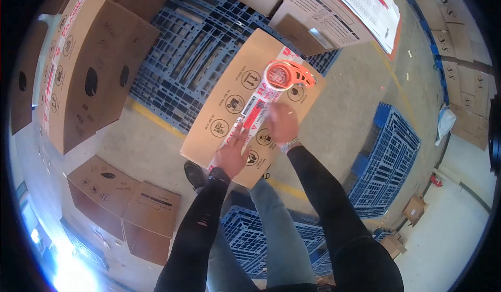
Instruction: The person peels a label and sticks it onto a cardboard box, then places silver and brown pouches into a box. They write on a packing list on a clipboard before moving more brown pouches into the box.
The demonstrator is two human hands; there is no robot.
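Observation:
A cardboard carton [209,106] with printed handling symbols lies in front of me. Along its top runs a strip of white and red printed tape [252,115]. My left hand [233,155] rests on the tape's near part, fingers stretched out and pressed flat. Just to its right, my right hand [284,123] is over the carton beside the strip. Motion blurs its fingers, so whether they hold anything cannot be made out. An orange tape dispenser [304,76] with a roll of tape lies on the carton's far end, beyond both hands.
Blue plastic pallets [172,57] lie beyond the carton, with another pallet [389,161] at right. A tall carton [96,73] stands left, and an opened carton [122,208] lies lower left. Papers [365,5] rest on a carton [318,18] at the far side.

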